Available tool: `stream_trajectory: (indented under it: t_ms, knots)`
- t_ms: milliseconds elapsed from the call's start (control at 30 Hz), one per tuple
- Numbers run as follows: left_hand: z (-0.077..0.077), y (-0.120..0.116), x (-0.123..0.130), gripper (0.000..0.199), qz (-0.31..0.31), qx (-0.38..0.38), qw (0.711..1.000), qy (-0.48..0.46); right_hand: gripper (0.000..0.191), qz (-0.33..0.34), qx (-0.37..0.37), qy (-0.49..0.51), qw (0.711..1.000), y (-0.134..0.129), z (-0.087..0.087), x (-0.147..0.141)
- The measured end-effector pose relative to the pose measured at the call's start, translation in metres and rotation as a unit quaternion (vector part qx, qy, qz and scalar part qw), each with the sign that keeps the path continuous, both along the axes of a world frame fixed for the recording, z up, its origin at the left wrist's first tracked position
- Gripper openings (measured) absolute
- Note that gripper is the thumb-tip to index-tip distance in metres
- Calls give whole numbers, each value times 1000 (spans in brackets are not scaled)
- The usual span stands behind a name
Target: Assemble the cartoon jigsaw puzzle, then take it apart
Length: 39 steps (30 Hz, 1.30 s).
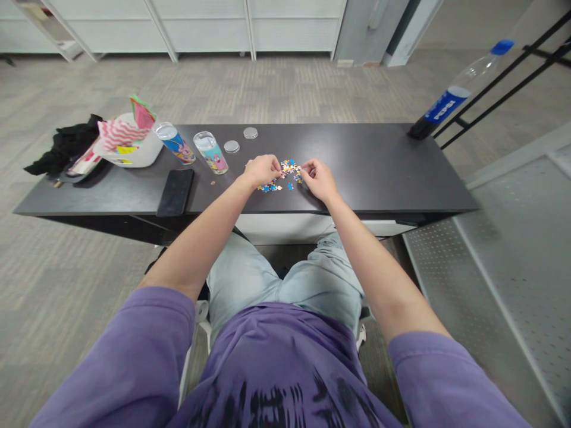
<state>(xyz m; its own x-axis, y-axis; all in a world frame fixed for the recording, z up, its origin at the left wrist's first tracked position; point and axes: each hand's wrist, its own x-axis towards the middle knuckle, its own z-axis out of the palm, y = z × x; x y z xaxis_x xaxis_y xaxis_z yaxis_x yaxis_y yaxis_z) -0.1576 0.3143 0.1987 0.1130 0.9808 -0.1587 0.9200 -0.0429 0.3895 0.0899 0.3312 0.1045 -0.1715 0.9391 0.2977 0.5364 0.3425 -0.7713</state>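
Observation:
Small, colourful jigsaw puzzle pieces [291, 166] lie in a loose pile on the dark tabletop [357, 160], between my two hands. At the pile's left edge, my left hand [264, 170] is closed, thumb and fingertips pinched on a puzzle piece. From the right side, my right hand [319, 179] curls in with its fingertips together on another piece at the pile's edge. Several more pieces [270, 188] lie just below my left hand, and a single blue piece [290, 186] is nearer the front edge. The fingers partly hide the pieces they touch.
Two clear printed cylinders [212, 153] [175, 143] stand to the left, near two round silver lids [232, 147] [250, 133]. A black phone [175, 192] lies at the front edge. Farther left is a white basket [145, 151] with cloths. A Pepsi bottle [439, 110] stands at the back right.

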Motion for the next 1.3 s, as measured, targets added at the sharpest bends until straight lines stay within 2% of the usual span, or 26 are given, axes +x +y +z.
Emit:
stream_trajectory:
  t_ms: [233, 400, 600, 700, 867, 1100, 1300]
  knots:
    - [8, 2, -5, 31, 16, 34, 999, -24, 30, 3, -4, 4, 1000, 0, 2, 0]
    - [6, -5, -1, 40, 5, 37, 999, -19, 31, 5, -6, 5, 1000, 0, 1, 0]
    - [1, -10, 9, 17, -8, 39, 998, -42, 30, 4, -3, 4, 1000, 1, -1, 0]
    - [0, -8, 8, 13, -7, 42, 996, -74, 30, 3, -2, 6, 1000, 1, -2, 0]
    - [1, -6, 6, 17, -6, 49, 990, -135, 20, 9, -2, 8, 1000, 0, 0, 0]
    - [0, -10, 24, 16, -68, 35, 976, -203, 12, 49, 19, 2, 999, -5, 8, 2]
    - [-9, -5, 25, 27, -36, 35, 969, -244, 15, 52, 30, -4, 998, -4, 7, 4]
